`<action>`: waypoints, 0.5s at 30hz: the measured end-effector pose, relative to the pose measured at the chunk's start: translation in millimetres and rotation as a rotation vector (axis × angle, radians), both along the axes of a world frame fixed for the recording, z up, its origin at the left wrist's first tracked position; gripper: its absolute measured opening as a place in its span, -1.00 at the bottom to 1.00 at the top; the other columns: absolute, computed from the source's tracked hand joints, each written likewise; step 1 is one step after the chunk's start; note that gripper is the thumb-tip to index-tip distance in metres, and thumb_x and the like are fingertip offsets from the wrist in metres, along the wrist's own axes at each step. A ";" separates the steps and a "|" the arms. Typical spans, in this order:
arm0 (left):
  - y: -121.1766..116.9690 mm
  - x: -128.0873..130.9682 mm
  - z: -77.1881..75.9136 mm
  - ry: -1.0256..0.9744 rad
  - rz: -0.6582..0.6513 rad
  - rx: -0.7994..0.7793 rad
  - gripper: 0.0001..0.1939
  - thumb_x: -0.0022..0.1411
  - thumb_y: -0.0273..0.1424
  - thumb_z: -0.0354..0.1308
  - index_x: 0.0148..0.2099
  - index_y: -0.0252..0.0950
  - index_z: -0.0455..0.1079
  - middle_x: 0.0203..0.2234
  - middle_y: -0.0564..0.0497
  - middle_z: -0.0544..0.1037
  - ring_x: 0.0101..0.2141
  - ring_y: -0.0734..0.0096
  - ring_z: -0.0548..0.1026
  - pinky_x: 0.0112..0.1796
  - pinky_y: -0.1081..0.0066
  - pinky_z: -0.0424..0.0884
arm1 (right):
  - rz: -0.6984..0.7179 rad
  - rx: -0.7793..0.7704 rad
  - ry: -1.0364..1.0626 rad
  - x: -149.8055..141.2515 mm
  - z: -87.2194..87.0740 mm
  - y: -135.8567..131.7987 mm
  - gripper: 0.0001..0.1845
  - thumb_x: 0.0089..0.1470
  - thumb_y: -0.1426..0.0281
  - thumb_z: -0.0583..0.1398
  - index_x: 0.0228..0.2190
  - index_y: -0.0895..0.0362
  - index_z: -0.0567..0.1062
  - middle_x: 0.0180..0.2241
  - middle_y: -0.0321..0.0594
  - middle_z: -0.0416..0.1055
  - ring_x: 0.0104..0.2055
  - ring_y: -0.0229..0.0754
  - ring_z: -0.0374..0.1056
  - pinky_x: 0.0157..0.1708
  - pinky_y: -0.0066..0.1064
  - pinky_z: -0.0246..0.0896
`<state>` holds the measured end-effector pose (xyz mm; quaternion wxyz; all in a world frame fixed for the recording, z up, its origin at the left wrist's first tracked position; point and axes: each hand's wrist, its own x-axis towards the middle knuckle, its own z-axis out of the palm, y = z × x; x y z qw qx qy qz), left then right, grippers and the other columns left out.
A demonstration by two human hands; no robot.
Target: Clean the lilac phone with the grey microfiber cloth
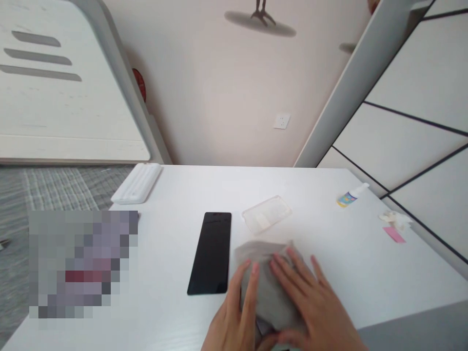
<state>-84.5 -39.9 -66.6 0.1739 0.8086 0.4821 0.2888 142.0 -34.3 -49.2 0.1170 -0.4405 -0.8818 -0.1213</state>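
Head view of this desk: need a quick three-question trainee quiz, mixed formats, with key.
1. True or false: the left hand and the right hand both touch the grey cloth.
2. Which of these lies closest to the cloth? A) pink slip B) black smartphone C) small bottle
3. What transparent item lies just beyond the cloth?

Key: 1 true; 2 B; 3 clear plastic case
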 end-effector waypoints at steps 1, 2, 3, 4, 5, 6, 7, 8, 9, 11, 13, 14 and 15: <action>0.4 0.4 -0.5 -0.010 -0.004 0.012 0.11 0.31 -0.26 0.34 0.59 -0.06 -0.38 0.41 -0.31 0.28 0.23 -0.17 0.50 0.00 0.17 0.65 | -0.090 0.016 -0.003 1.6 -0.1 0.4 0.10 0.23 -0.28 0.10 0.46 0.24 0.10 0.42 -0.06 0.17 0.49 0.39 -0.03 0.33 0.24 0.09; 0.9 0.7 -1.0 -0.017 -0.008 0.024 0.11 0.30 -0.22 0.35 0.59 -0.06 -0.36 0.40 -0.31 0.30 0.22 -0.17 0.52 -0.01 0.18 0.65 | -0.137 0.050 -0.012 3.0 -0.6 0.3 0.16 0.19 -0.32 0.10 0.44 0.29 0.14 0.43 -0.01 0.15 0.52 0.47 -0.17 0.34 0.31 0.02; 1.3 1.1 -1.3 -0.021 -0.010 0.035 0.10 0.31 -0.19 0.35 0.59 -0.07 -0.34 0.39 -0.31 0.31 0.22 -0.16 0.52 -0.02 0.19 0.66 | -0.126 0.093 -0.031 3.9 -1.4 -0.3 0.12 0.19 -0.30 0.13 0.42 0.29 0.19 0.44 -0.02 0.14 0.54 0.46 -0.29 0.36 0.30 -0.01; 1.6 1.3 -1.6 -0.020 -0.007 0.041 0.08 0.31 -0.18 0.35 0.59 -0.07 -0.32 0.39 -0.30 0.31 0.22 -0.16 0.51 -0.01 0.19 0.65 | -0.058 0.132 -0.055 4.3 -2.3 -1.3 0.04 0.22 -0.23 0.16 0.40 0.26 0.24 0.44 -0.09 0.15 0.56 0.39 -0.35 0.38 0.24 -0.02; 1.8 1.4 -1.7 -0.018 -0.002 0.045 0.07 0.32 -0.17 0.34 0.59 -0.06 -0.30 0.39 -0.29 0.31 0.23 -0.16 0.50 0.00 0.19 0.65 | 0.024 0.153 -0.078 4.6 -3.0 -2.5 -0.04 0.25 -0.18 0.17 0.39 0.23 0.28 0.44 -0.15 0.15 0.57 0.30 -0.38 0.40 0.16 -0.01; 1.9 1.4 -1.7 -0.015 0.001 0.043 0.06 0.33 -0.15 0.34 0.59 -0.06 -0.29 0.39 -0.29 0.31 0.25 -0.17 0.49 0.01 0.18 0.65 | 0.076 0.160 -0.094 5.1 -3.4 -3.7 -0.09 0.27 -0.15 0.16 0.38 0.20 0.29 0.44 -0.19 0.16 0.57 0.24 -0.38 0.41 0.11 0.01; 1.9 1.3 -1.7 -0.013 0.003 0.038 0.06 0.33 -0.13 0.34 0.59 -0.06 -0.30 0.39 -0.29 0.31 0.25 -0.18 0.48 0.02 0.16 0.65 | 0.073 0.155 -0.100 6.0 -3.4 -4.6 -0.12 0.28 -0.14 0.15 0.39 0.16 0.29 0.44 -0.21 0.16 0.58 0.22 -0.37 0.41 0.12 0.01; 1.9 1.1 -1.8 -0.012 0.003 0.032 0.08 0.32 -0.12 0.34 0.59 -0.05 -0.31 0.39 -0.30 0.31 0.25 -0.19 0.48 0.02 0.15 0.65 | 0.001 0.136 -0.087 7.2 -3.3 -5.3 -0.06 0.26 -0.20 0.13 0.39 0.19 0.27 0.44 -0.15 0.15 0.57 0.29 -0.37 0.39 0.22 0.00; 1.9 0.9 -1.9 -0.011 -0.002 0.024 0.10 0.32 -0.10 0.34 0.59 -0.05 -0.33 0.39 -0.30 0.31 0.24 -0.19 0.49 0.01 0.15 0.65 | -0.073 0.113 -0.066 8.3 -3.3 -5.8 0.04 0.22 -0.27 0.11 0.40 0.23 0.25 0.44 -0.06 0.15 0.56 0.40 -0.38 0.37 0.33 -0.02; 2.3 0.4 -2.0 -0.007 -0.015 0.011 0.14 0.30 -0.10 0.37 0.59 -0.03 -0.37 0.39 -0.31 0.31 0.21 -0.18 0.52 -0.01 0.16 0.66 | -0.117 0.124 -0.020 9.1 -4.4 -6.8 0.08 0.20 -0.30 0.11 0.40 0.26 0.26 0.43 -0.01 0.16 0.55 0.48 -0.40 0.35 0.40 -0.03; 3.5 -0.3 -2.2 0.001 -0.014 -0.001 0.17 0.29 -0.12 0.39 0.59 -0.02 -0.40 0.39 -0.31 0.30 0.21 -0.16 0.53 -0.03 0.20 0.67 | 0.022 0.187 -0.012 8.1 -6.5 -7.7 -0.11 0.28 -0.18 0.14 0.38 0.13 0.30 0.42 -0.22 0.19 0.57 0.30 -0.38 0.40 0.23 0.01; 4.2 -0.7 -2.3 0.002 -0.015 -0.002 0.20 0.27 -0.12 0.40 0.59 -0.02 -0.42 0.39 -0.33 0.30 0.21 -0.17 0.52 -0.04 0.21 0.68 | 0.093 0.205 -0.021 7.9 -7.3 -7.8 -0.17 0.30 -0.17 0.12 0.37 0.08 0.32 0.41 -0.31 0.21 0.58 0.21 -0.34 0.41 0.14 0.04; 5.1 -1.1 -2.5 0.003 -0.017 -0.003 0.23 0.25 -0.11 0.42 0.59 -0.02 -0.43 0.39 -0.34 0.30 0.21 -0.18 0.52 -0.05 0.20 0.68 | 0.118 0.209 -0.032 8.3 -7.6 -7.6 -0.21 0.32 -0.16 0.10 0.37 0.02 0.32 0.41 -0.39 0.22 0.58 0.15 -0.31 0.42 0.08 0.05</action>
